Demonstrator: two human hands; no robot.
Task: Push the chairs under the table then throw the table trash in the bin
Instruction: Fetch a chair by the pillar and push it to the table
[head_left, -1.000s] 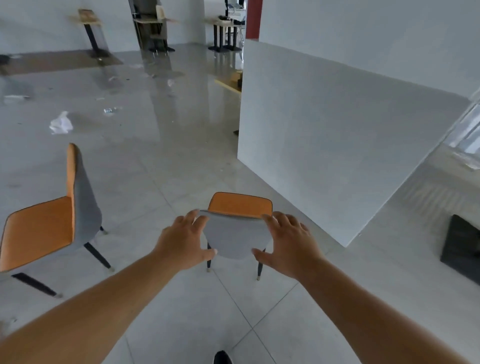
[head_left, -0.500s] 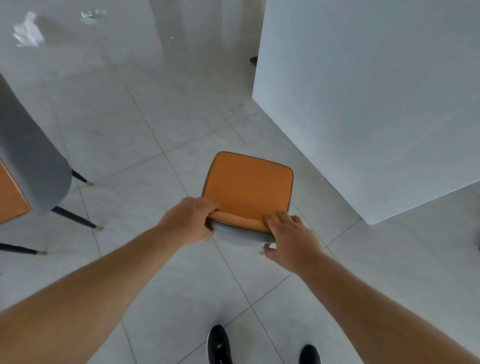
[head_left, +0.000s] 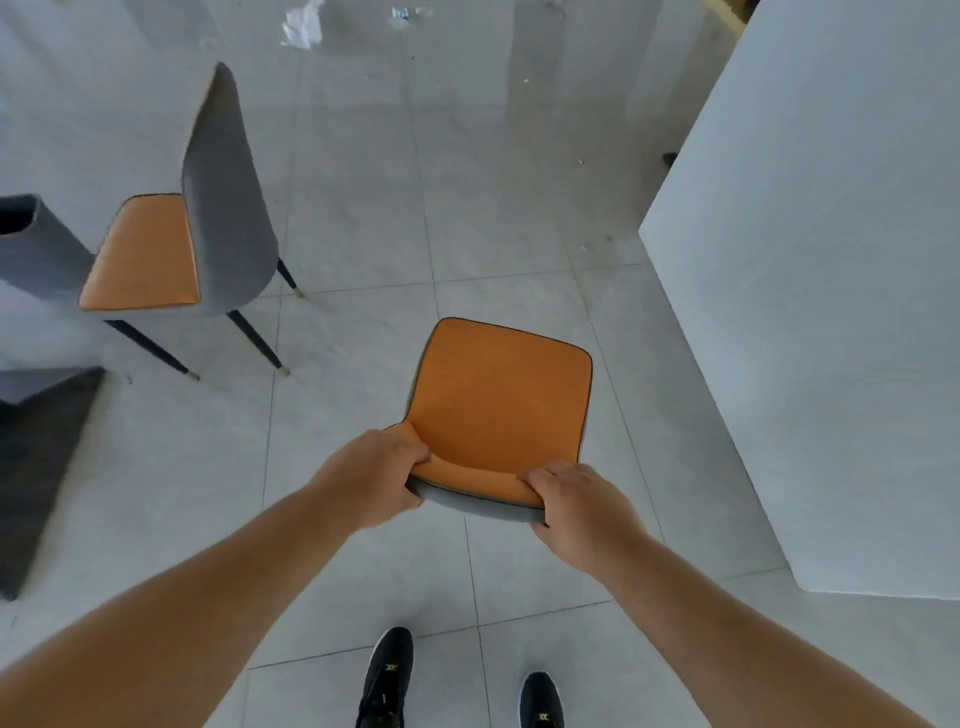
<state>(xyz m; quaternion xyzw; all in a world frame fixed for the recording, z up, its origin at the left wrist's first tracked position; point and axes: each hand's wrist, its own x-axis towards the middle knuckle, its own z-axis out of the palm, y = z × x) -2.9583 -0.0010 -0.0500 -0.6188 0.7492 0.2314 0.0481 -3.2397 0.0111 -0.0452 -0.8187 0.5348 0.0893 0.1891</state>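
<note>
A chair with an orange seat (head_left: 501, 395) and grey back stands right in front of me, seen from above. My left hand (head_left: 369, 480) grips the left end of its backrest top and my right hand (head_left: 582, 506) grips the right end. The white table (head_left: 831, 312) fills the right side; its near corner lies just right of the chair. A second orange and grey chair (head_left: 208, 208) stands to the left, its back turned towards me. Crumpled white trash (head_left: 304, 26) lies on the floor at the top.
A third grey chair back (head_left: 31, 244) shows at the left edge, with a dark mat (head_left: 36, 467) below it. My black shoes (head_left: 387, 675) stand on the grey tiled floor behind the chair. Small scraps (head_left: 410, 11) lie on the floor far ahead.
The view has tilted down and swung left; the second chair is back in full view. Both hands stay on the backrest, and the chair sits a little further left of the table's corner.
</note>
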